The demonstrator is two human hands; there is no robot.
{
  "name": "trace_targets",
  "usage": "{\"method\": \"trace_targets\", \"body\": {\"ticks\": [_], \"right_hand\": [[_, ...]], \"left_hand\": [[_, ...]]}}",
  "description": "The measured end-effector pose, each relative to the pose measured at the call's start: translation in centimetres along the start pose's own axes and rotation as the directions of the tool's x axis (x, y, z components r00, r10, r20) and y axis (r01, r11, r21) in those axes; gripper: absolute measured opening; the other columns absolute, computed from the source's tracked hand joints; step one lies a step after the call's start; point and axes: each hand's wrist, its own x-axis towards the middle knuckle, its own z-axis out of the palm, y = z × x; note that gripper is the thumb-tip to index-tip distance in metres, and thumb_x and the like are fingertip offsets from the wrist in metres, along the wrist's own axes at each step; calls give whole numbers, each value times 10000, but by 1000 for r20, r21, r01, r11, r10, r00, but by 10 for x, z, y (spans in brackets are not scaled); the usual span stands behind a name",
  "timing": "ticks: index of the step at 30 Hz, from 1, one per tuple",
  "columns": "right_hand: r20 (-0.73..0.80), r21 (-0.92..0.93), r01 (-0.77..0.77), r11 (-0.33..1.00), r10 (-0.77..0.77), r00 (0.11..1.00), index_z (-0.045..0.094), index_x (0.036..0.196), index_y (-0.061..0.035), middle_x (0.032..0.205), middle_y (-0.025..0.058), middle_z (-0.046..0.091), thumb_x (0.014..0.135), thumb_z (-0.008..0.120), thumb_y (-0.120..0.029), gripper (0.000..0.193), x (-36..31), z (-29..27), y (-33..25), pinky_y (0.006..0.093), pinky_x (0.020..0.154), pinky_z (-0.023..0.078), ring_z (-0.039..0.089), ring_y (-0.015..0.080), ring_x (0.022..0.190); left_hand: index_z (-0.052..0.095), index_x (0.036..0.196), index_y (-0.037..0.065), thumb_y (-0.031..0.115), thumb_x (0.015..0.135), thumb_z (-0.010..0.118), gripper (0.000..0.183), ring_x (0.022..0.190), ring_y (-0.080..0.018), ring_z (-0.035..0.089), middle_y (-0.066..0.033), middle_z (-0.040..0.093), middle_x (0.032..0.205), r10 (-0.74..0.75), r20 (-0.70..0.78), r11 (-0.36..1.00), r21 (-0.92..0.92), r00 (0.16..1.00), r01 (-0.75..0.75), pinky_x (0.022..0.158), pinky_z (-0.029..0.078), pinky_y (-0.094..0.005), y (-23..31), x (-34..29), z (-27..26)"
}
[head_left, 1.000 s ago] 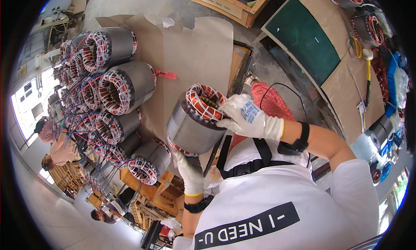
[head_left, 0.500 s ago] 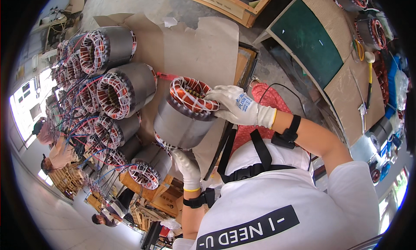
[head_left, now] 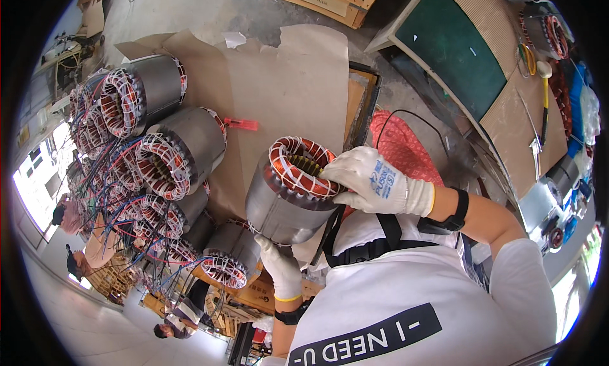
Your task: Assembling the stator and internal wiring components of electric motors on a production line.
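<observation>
A motor stator, a grey metal cylinder with a laced copper winding ring on top, stands tilted between my gloved hands. My right hand grips the rim of its upper winding, fingers curled over the edge and partly inside the bore. Low on the stator's near side, my left hand holds it at the bottom edge; some of its fingers are hidden beneath. Just left of it lies another stator on its side, its winding end facing the lower left.
More stators lie stacked on the left, with tangled red and blue leads. A red-handled tool rests on brown cardboard. At right is a bench with a green mat and a hammer. Other people are at lower left.
The held stator has shifted right and away from the stacked stators, both hands moving with it. More cardboard and the red-handled tool now show beside it. The whole view has shifted slightly.
</observation>
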Motion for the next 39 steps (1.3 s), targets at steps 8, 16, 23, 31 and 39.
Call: {"method": "trace_targets", "body": {"ticks": [8, 16, 23, 31, 39], "right_hand": [[187, 39, -192, 981, 182, 965, 686, 879, -76, 950, 38, 692, 835, 649, -186, 124, -35, -10, 30, 384, 798, 445, 625, 250, 896], [249, -1, -150, 989, 145, 958, 679, 852, -86, 955, 38, 688, 824, 661, -203, 122, -22, -2, 28, 380, 781, 444, 629, 238, 888], [57, 45, -146, 988, 143, 988, 669, 991, -39, 966, 123, 672, 823, 642, -229, 255, -1, -2, 8, 401, 816, 498, 643, 304, 896], [-212, 319, -157, 935, 232, 949, 493, 1291, 20, 1142, 253, 611, 929, 569, -302, 490, 62, 32, -31, 473, 952, 429, 574, 420, 1084], [-272, 342, -359, 868, 458, 847, 561, 1228, 17, 1060, 260, 632, 994, 474, -311, 411, 56, 8, 50, 415, 904, 461, 615, 385, 1018]], "left_hand": [[402, 1393, -34, 535, 1040, 234, 691, 1274, -232, 469, -126, 475, 1405, -2, -72, 997, -79, 997, -4, 1103, 332, -374, 17, 42, -8], [314, 1444, -47, 385, 1069, 228, 579, 1319, -209, 418, -114, 424, 1448, 106, -191, 993, 77, 976, -93, 1137, 291, -356, 30, 62, -1], [411, 1431, 93, 455, 1022, 388, 546, 1332, -272, 424, -64, 456, 1443, 64, -62, 983, -169, 996, -73, 1134, 314, -447, 25, 84, -31], [467, 1395, 111, 498, 986, 469, 564, 1279, -271, 476, -64, 510, 1393, -130, 312, 680, -663, 941, 313, 1097, 339, -484, 52, 44, 6], [516, 1289, 41, 303, 963, 592, 425, 1071, -189, 607, -51, 631, 1169, 101, 476, 905, -409, 874, 118, 959, 463, -359, 89, 28, 66]]}}
